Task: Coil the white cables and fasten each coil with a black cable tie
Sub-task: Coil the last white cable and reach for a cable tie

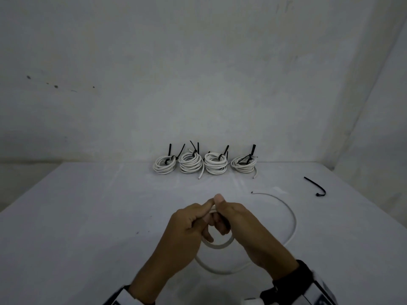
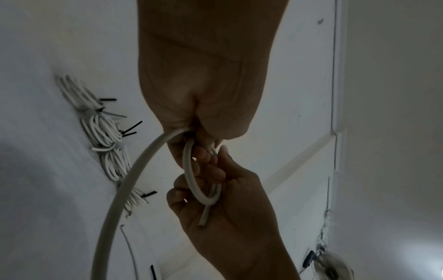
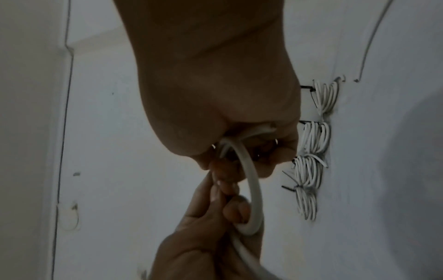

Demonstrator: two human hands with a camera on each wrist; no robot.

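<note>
Head view, both hands (image 1: 211, 225) pinching white cable (image 1: 293, 219), small loop half hidden by fingers

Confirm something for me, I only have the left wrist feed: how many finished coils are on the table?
Observer: Four tied coils in a row by the wall, head view.
Operator: Any spare tie left?
Observer: One loose black tie lies on the table, far right of the hands.
Operator: Where does the cable's free end go?
Observer: The white cable arcs right of the right hand; its tip lies on the table short of the coils.
Operator: Left hand?
Observer: The left hand grips the small loop with the right.
</note>
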